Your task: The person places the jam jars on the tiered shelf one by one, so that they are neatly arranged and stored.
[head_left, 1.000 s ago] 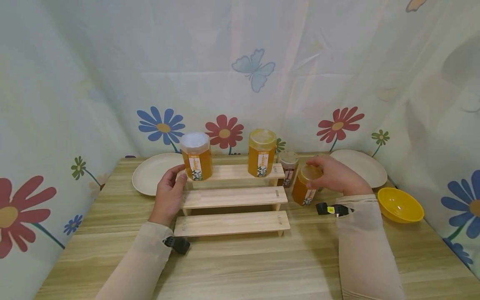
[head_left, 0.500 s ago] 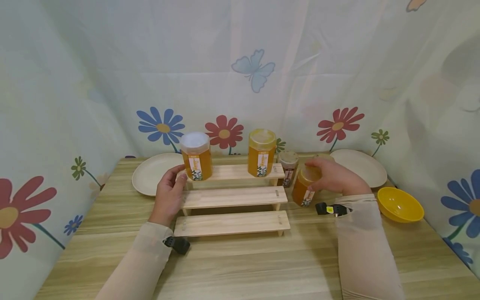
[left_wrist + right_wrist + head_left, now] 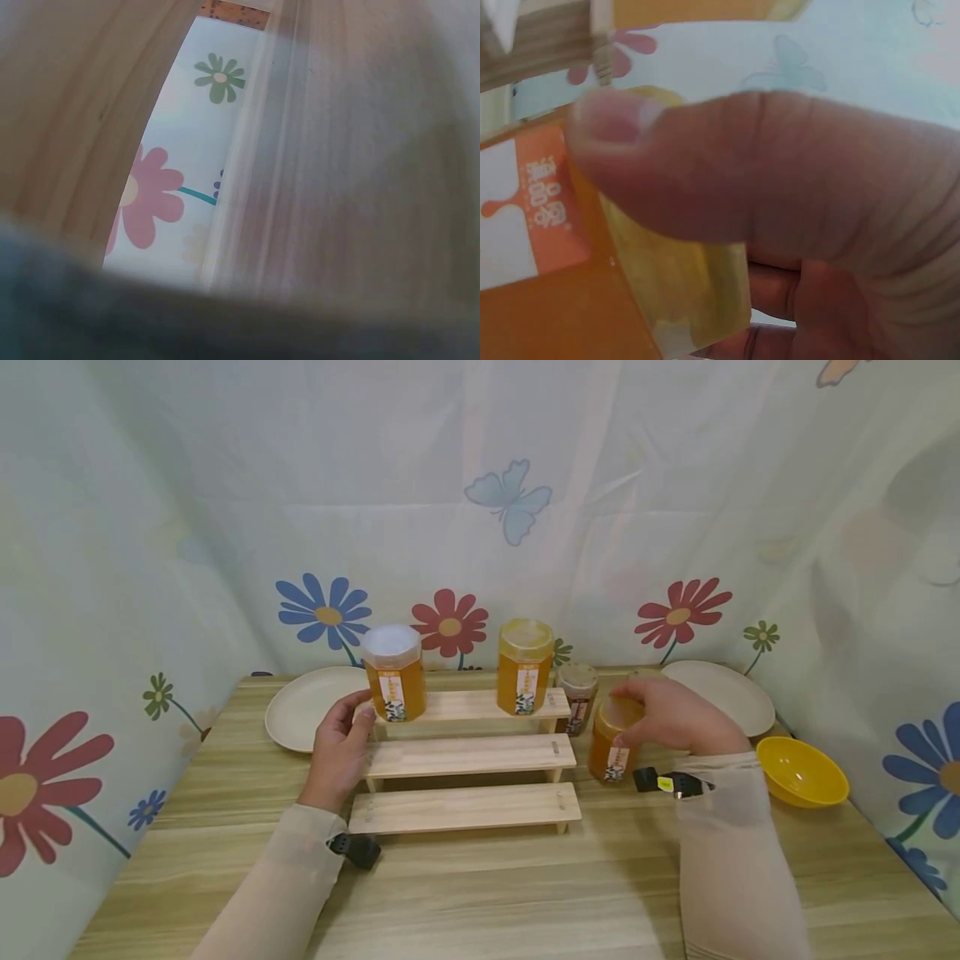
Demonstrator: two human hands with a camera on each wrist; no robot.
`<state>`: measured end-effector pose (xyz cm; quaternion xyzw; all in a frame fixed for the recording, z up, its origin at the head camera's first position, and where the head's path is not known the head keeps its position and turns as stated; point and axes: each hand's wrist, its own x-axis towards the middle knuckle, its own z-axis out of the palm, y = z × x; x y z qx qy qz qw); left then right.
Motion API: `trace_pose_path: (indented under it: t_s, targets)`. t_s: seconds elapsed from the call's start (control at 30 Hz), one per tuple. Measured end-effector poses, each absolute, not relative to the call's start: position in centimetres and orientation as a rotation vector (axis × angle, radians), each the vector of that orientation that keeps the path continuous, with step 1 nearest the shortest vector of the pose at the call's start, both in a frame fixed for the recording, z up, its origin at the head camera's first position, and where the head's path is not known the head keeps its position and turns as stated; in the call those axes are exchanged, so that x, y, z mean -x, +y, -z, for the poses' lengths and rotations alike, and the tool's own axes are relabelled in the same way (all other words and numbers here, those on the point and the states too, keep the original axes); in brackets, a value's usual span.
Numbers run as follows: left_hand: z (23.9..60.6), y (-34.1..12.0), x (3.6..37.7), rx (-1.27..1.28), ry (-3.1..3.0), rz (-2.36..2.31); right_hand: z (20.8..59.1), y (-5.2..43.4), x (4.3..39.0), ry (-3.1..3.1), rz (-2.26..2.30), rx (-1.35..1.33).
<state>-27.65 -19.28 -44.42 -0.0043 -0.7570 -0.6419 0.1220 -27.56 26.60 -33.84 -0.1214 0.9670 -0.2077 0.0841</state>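
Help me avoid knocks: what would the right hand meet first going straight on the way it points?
The right hand, holding the amber jar, would probably meet the dark jar beside the rack; depth is unclear.

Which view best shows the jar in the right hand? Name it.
Head: the jar shows from lid to bottom, though the right hand covers part. Right wrist crops it, close on its label; left wrist misses it.

Tabletop (image 3: 480, 902): wood-grained. It carried a stepped wooden stand (image 3: 465, 810), a dark jar (image 3: 577, 714), two pale plates (image 3: 303, 718) and a yellow bowl (image 3: 806, 777). On the top tier (image 3: 459, 704): a white-lidded jar (image 3: 396, 687) and a yellow-lidded jar (image 3: 522, 681) (both amber, upright, apart).
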Motion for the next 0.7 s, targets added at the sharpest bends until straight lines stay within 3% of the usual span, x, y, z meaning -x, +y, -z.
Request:
trace_pose_path:
  t_s: [0.4,0.7]
  targets:
    - [44.2,-19.2,27.3,-0.002,-2.225,1.873,30.6,25.8,24.2,2.934,0.697,0.585]
    - [44.2,-19.2,27.4,0.001,-2.218,1.871,30.3,24.8,23.6,2.924,0.776,0.772]
